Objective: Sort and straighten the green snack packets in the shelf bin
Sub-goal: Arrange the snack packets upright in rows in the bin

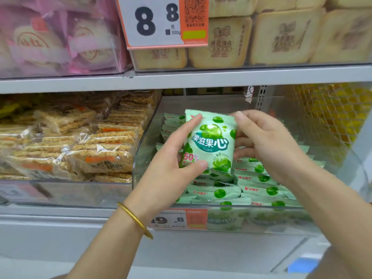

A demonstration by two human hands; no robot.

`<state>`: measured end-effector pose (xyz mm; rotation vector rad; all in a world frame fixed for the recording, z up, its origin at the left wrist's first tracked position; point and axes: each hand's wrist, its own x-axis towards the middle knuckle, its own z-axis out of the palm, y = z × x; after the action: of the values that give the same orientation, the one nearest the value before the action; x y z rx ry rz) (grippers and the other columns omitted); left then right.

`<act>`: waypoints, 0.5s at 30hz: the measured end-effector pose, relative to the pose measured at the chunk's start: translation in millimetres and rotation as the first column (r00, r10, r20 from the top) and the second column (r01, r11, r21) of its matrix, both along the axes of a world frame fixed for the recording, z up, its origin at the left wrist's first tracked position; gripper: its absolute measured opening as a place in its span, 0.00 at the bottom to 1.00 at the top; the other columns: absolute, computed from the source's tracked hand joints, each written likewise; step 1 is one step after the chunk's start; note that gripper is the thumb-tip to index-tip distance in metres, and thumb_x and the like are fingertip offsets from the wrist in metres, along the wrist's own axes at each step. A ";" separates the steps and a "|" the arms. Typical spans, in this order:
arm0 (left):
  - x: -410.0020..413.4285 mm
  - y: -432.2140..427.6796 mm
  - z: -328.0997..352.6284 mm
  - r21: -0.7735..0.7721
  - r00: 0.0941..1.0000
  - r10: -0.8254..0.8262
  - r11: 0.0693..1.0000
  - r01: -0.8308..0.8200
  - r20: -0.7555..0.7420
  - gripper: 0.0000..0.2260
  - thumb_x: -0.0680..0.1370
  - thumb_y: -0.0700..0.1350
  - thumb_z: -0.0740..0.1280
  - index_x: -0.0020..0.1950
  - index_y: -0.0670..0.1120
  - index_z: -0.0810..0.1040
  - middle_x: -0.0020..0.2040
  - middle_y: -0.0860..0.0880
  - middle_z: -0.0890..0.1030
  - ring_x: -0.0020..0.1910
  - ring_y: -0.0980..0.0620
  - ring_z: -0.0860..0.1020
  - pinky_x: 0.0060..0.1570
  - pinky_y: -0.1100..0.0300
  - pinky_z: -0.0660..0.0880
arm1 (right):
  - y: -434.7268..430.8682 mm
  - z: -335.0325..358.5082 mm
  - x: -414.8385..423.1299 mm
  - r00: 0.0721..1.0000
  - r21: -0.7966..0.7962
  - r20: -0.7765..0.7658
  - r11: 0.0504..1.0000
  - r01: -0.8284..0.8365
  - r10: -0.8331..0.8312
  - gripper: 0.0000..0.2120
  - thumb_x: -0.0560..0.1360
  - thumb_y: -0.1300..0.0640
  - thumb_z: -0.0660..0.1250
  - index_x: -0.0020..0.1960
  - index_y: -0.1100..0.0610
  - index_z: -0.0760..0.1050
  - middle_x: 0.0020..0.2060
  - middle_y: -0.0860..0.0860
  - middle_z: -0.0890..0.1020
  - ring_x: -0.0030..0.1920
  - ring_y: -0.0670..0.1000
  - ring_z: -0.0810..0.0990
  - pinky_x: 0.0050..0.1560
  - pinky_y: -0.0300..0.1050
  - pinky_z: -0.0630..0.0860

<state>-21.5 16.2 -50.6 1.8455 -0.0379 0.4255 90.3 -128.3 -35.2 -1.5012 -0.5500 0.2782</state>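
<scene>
A pale green snack packet [210,140] with green fruit printed on it stands upright, held above the clear plastic shelf bin [145,154]. My left hand [177,160] grips its left edge between thumb and fingers. My right hand [267,146] pinches its right edge, fingers behind the packet. Several more green packets [255,178] lie in rows in the bin below and behind it, some stacked flat at the front, some on edge at the back left [171,125].
A bin of wrapped rice crackers [84,141] stands to the left. Yellow netted goods [330,117] are to the right. The upper shelf [201,77] holds pink packets, beige cakes and a hanging price sign [161,21]. A price tag [179,219] fronts the bin.
</scene>
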 end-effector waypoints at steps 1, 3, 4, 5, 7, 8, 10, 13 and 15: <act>1.0 -0.2 -0.4 -0.030 1.000 0.006 1.000 -0.006 0.000 0.34 0.75 0.32 0.67 0.67 0.66 0.65 0.69 0.58 0.70 0.64 0.59 0.73 0.62 0.57 0.73 | -1.3 -0.2 0.3 0.999 -0.003 -0.034 0.999 -0.039 0.039 0.10 0.77 0.51 0.62 0.51 0.57 0.75 0.36 0.49 0.83 0.35 0.49 0.82 0.30 0.41 0.77; 2.2 -1.6 -0.6 -0.072 1.000 -0.008 0.997 0.008 0.001 0.33 0.75 0.31 0.67 0.67 0.65 0.65 0.68 0.57 0.72 0.59 0.59 0.77 0.56 0.62 0.75 | -2.4 -1.3 0.5 0.993 -0.049 -0.053 0.993 -0.109 0.106 0.10 0.76 0.52 0.64 0.52 0.58 0.74 0.40 0.51 0.85 0.37 0.50 0.83 0.30 0.41 0.77; 2.7 -2.5 -0.5 -0.074 1.000 -0.018 0.997 0.018 0.002 0.33 0.74 0.30 0.66 0.68 0.64 0.65 0.67 0.56 0.73 0.59 0.59 0.77 0.54 0.64 0.75 | -2.3 -1.9 0.6 0.991 -0.059 -0.048 0.990 -0.124 0.122 0.09 0.76 0.55 0.65 0.52 0.60 0.74 0.41 0.53 0.85 0.36 0.50 0.83 0.29 0.41 0.77; 3.2 -2.5 -0.7 -0.076 1.000 -0.026 0.997 0.026 0.001 0.33 0.74 0.30 0.66 0.68 0.63 0.65 0.67 0.56 0.73 0.58 0.59 0.77 0.53 0.65 0.75 | -2.1 -1.8 0.7 0.991 -0.052 -0.045 0.990 -0.129 0.127 0.09 0.76 0.57 0.65 0.52 0.62 0.73 0.40 0.55 0.85 0.35 0.50 0.82 0.29 0.41 0.76; 3.7 -1.9 -0.3 -0.105 0.999 -0.048 0.993 0.048 0.001 0.33 0.74 0.29 0.66 0.68 0.62 0.65 0.67 0.56 0.74 0.59 0.58 0.78 0.53 0.64 0.76 | -2.6 -1.3 1.0 0.990 -0.020 -0.044 0.991 -0.135 0.134 0.08 0.76 0.59 0.65 0.50 0.63 0.72 0.37 0.53 0.84 0.32 0.48 0.81 0.26 0.39 0.75; 3.2 -1.0 0.1 -0.121 0.998 -0.062 0.991 0.061 0.000 0.33 0.74 0.29 0.66 0.68 0.62 0.65 0.66 0.56 0.74 0.59 0.58 0.78 0.53 0.64 0.76 | -2.7 -0.8 1.0 0.989 -0.010 -0.045 0.990 -0.142 0.141 0.07 0.76 0.59 0.65 0.50 0.62 0.72 0.36 0.52 0.84 0.31 0.47 0.81 0.26 0.39 0.74; 2.9 1.0 0.1 -0.146 0.997 -0.077 0.987 0.075 -0.009 0.34 0.73 0.29 0.66 0.69 0.62 0.66 0.66 0.58 0.73 0.61 0.58 0.76 0.53 0.64 0.76 | -3.6 -0.7 2.6 0.986 0.001 -0.053 0.987 -0.158 0.158 0.04 0.76 0.59 0.65 0.47 0.60 0.73 0.35 0.51 0.84 0.30 0.46 0.80 0.26 0.38 0.74; 2.8 4.0 0.8 -0.179 0.995 -0.099 0.979 0.095 -0.015 0.35 0.73 0.30 0.69 0.70 0.62 0.66 0.69 0.55 0.71 0.63 0.56 0.76 0.57 0.59 0.76 | -3.8 -0.3 5.1 0.982 0.027 -0.057 0.983 -0.180 0.181 0.03 0.75 0.59 0.65 0.47 0.59 0.75 0.36 0.52 0.84 0.31 0.47 0.81 0.27 0.38 0.74; 3.0 3.2 2.0 -0.159 0.995 -0.102 0.982 0.099 -0.012 0.35 0.71 0.32 0.69 0.69 0.63 0.66 0.70 0.54 0.70 0.64 0.51 0.75 0.60 0.54 0.75 | -3.3 0.0 6.0 0.980 0.042 -0.061 0.982 -0.186 0.188 0.04 0.75 0.58 0.65 0.48 0.58 0.75 0.37 0.52 0.84 0.32 0.48 0.80 0.27 0.39 0.75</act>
<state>-18.5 19.4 -48.6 1.6832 -0.0812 0.3295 96.2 -131.7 -35.2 -1.4026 -0.6420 0.4598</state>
